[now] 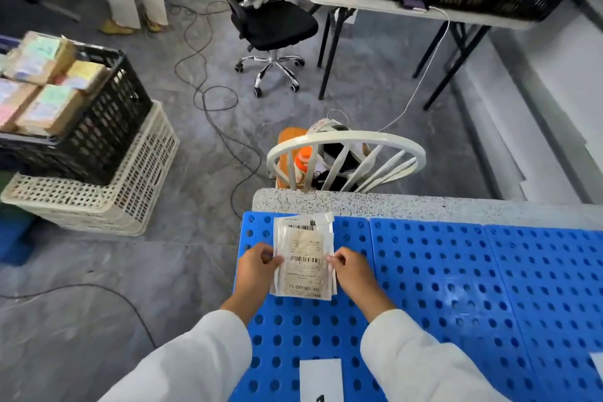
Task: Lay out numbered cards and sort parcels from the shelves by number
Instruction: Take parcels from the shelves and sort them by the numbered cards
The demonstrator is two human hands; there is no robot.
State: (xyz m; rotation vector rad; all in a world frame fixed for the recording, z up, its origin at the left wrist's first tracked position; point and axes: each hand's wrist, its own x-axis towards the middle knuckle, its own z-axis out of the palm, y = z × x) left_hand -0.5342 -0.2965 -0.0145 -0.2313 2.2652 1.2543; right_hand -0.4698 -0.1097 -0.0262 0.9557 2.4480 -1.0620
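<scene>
A: Head view. Where's the parcel?
B: The parcel (303, 259) is on the left panel of the blue board (440, 271), near its far-left corner. It's a flat white mailer, label up, with two barcodes and a code line along its near edge. Can't tell if it rests on the board or hangs just above it.
A: Hands?
B: The left hand (256, 266) pinches the parcel's left edge, thumb on top. The right hand (354, 274) pinches the right edge the same way. Both are clamped on the mailer.
A: Cards?
B: Card 1 (320, 380) lies at the near edge of the same panel, in line with the parcel and well apart from it. A sliver of a second card (598, 365) shows at the board's right edge, number out of frame.
A: Step in hand?
B: Probably reading the label and placing the parcel in column 1. The digits are too small to confirm.
A: How to do it well?
B: Check the code against the card before letting go. Set the parcel square on the panel, in from the left edge so it can't overhang and slide off. Keep it off the card so the number reads. Leave room toward the card for more parcels. Release both pinches together, since a thin mailer would likely flop.
A: Off the board?
B: A black crate (107, 114) of boxes sits on a white crate (130, 192) to the left. An office chair (277, 26) and a folding table (424, 10) with labelled crates are beyond.
</scene>
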